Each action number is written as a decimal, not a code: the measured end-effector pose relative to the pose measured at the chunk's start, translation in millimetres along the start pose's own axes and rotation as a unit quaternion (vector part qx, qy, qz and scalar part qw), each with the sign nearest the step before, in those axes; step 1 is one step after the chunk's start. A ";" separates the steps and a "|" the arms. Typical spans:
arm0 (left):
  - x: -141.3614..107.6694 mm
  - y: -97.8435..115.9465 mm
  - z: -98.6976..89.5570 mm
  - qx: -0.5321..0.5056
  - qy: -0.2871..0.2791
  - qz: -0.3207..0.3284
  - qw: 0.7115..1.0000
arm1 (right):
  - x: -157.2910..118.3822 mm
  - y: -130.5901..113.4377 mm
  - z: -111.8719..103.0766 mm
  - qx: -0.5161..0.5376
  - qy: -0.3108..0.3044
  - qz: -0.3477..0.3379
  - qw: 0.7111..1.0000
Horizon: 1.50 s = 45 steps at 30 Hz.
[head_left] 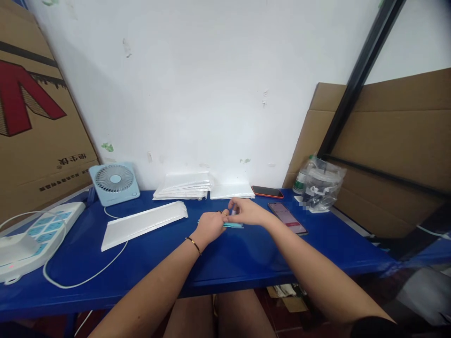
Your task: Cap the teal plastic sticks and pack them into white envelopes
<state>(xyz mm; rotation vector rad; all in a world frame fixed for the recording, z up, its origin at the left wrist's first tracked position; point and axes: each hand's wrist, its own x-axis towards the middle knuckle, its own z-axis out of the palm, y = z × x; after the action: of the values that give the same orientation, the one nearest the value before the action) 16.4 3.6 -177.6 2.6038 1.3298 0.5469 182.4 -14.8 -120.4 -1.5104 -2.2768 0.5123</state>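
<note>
My left hand (210, 227) is closed on a small light-blue packet (233, 225) just above the blue table. Part of the packet sticks out to the right of its fingers. My right hand (245, 212) touches the left one, its thumb and fingers curled together over the packet; what lies between its fingertips is too small to name. A white padded envelope (144, 225) lies left of my hands. Behind them, a stack of white envelopes (183, 186) and a smaller pile of envelopes (231, 191) rest against the wall.
A blue fan (114, 180) and a white power strip (52, 230) with a cable stand at left. Right of my hands are a lit phone (287, 218), a red-edged phone (267, 191), a bottle (300, 180) and a clear plastic bag (322, 188).
</note>
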 end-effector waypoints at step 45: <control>-38.3 -26.3 -56.8 0.240 0.036 0.049 0.969 | -13.2 -2.1 32.6 -0.080 -0.080 0.072 0.991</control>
<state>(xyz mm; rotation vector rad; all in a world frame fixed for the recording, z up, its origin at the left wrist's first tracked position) -46.1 -12.8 -143.0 3.0726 1.5223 0.3696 169.7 -31.1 -149.0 -1.7798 -2.3907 0.5172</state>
